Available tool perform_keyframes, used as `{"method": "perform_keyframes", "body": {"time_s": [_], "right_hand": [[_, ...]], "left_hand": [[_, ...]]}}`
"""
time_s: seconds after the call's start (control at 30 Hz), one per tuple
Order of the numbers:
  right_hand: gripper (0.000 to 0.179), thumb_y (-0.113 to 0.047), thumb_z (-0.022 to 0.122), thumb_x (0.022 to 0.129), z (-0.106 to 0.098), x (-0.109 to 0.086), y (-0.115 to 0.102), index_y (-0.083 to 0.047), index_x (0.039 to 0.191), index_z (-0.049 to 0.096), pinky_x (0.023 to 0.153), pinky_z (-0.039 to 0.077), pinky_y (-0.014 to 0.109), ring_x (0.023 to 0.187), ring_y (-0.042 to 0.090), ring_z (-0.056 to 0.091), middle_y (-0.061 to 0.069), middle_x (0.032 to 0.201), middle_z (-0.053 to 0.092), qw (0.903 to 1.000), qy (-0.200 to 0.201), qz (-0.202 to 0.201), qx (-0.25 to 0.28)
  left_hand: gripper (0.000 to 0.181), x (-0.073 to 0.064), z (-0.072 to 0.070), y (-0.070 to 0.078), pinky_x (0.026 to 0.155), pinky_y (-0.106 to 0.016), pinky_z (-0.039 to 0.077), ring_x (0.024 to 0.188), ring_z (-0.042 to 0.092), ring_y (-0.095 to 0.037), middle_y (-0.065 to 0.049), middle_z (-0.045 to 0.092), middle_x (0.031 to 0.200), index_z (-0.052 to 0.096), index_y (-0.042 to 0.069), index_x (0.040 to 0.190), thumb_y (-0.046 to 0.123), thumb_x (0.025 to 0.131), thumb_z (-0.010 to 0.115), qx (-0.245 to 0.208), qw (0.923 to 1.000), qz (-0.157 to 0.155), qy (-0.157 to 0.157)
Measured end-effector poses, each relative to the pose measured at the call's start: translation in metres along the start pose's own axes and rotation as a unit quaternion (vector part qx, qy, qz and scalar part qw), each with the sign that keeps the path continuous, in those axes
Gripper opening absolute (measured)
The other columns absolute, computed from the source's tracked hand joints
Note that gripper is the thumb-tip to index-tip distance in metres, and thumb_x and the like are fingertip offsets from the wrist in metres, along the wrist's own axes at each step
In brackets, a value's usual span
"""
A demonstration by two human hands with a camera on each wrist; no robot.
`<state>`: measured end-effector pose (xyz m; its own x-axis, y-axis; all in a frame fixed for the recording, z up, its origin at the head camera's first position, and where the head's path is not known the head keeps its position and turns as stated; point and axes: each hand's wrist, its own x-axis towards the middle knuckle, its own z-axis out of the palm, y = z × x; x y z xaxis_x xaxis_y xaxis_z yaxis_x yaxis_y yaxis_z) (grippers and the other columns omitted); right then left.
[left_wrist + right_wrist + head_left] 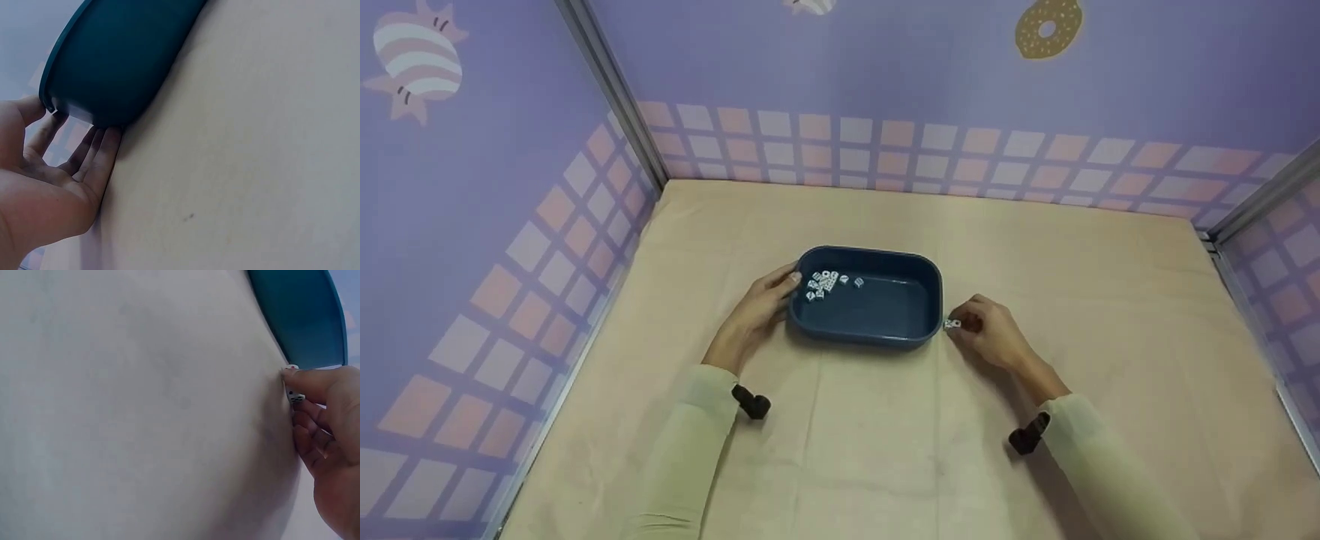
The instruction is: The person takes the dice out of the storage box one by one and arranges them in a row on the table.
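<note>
A dark blue rectangular tub (877, 307) stands on the cloth-covered table, several white dice (821, 285) gathered at the left end of its floor. My left hand (757, 306) holds that end, thumb over the rim and fingers against the outer wall; the left wrist view shows the fingertips low on the wall of the tub (118, 62). Just outside the tub's right front corner, my right hand (990, 330) pinches small white dice (952, 324) between thumb and fingers. In the right wrist view these dice (295, 396) are low by the cloth, partly covered by the thumb.
A pale cloth (870, 435) covers the table. Purple printed panels (885, 67) enclose the back and sides, with metal posts (611, 90) at the corners. Black wrist mounts (751, 403) sit at both sleeve cuffs.
</note>
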<state>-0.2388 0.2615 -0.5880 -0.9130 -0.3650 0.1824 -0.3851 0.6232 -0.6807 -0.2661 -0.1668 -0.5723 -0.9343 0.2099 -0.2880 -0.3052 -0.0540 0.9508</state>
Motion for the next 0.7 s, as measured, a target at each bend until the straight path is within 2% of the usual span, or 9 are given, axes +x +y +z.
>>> {"method": "perform_keyframes", "body": {"time_s": [0.33, 0.6, 0.7], "right_hand": [[0.011, -0.001, 0.084, 0.090, 0.0036, 0.0020, 0.0020, -0.004, 0.099, 0.080, 0.072, 0.047, 0.025, 0.083, 0.022, 0.061, 0.006, 0.094, 0.067, 0.9995, 0.011, 0.012, 0.028], [0.016, -0.004, 0.085, 0.089, 0.0028, 0.0016, 0.0000, -0.003, 0.104, 0.079, 0.072, 0.047, 0.028, 0.083, 0.022, 0.059, 0.007, 0.096, 0.065, 1.0000, 0.004, 0.007, 0.005], [0.019, -0.004, 0.086, 0.089, -0.0011, 0.0012, -0.0038, -0.001, 0.105, 0.077, 0.075, 0.051, 0.033, 0.086, 0.023, 0.061, 0.009, 0.098, 0.065, 0.9999, 0.013, -0.002, -0.001]], "left_hand": [[0.059, -0.0006, -0.0006, 0.0012, 0.115, -0.045, 0.046, 0.145, 0.050, -0.033, -0.010, 0.044, 0.165, 0.045, 0.020, 0.163, 0.037, 0.109, 0.063, 0.004, 0.9999, -0.005, 0.009], [0.056, -0.0012, 0.0000, 0.0016, 0.114, -0.044, 0.047, 0.143, 0.052, -0.032, -0.010, 0.046, 0.163, 0.046, 0.019, 0.162, 0.033, 0.110, 0.062, -0.014, 0.9998, -0.002, 0.012], [0.056, -0.0014, 0.0004, 0.0017, 0.113, -0.044, 0.048, 0.142, 0.054, -0.032, -0.010, 0.047, 0.162, 0.046, 0.018, 0.162, 0.033, 0.109, 0.062, -0.020, 0.9997, -0.001, 0.010]]}}
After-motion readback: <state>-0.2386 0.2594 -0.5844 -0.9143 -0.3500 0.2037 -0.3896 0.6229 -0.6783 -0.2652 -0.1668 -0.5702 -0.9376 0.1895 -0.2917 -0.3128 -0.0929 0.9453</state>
